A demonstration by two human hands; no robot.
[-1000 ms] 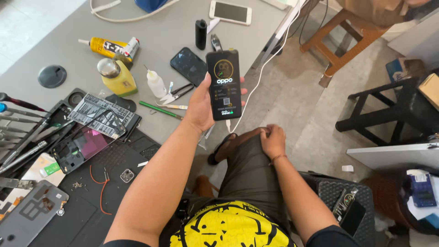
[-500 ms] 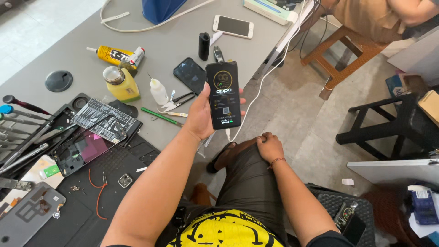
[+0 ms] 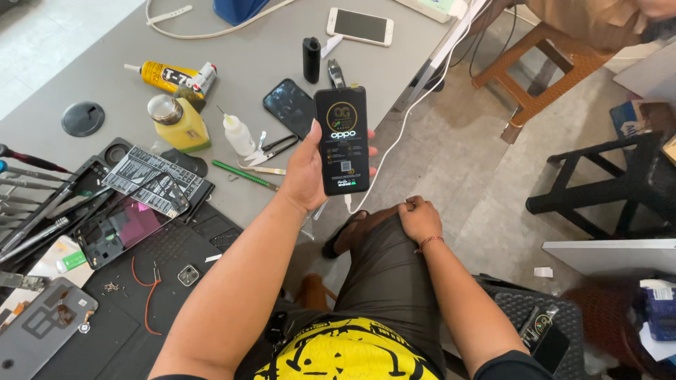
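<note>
A grey worktop (image 3: pixel 267 49) filled the upper left, beside a pale tiled floor (image 3: pixel 458 176) with a wooden stool (image 3: pixel 542 77). On the worktop's near edge lay a black mat (image 3: pixel 169 281) with phone parts. Beyond the worktop's edge, the left hand (image 3: pixel 306 172) held a black phone (image 3: pixel 341 139) upright, fingers clamped around its sides. The right hand (image 3: pixel 419 218) rested on the knee, fingers curled together.

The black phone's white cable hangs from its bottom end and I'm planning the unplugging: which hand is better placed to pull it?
The right hand: it is free, resting on the knee beside the white cable. The left hand holds the black phone.
</note>
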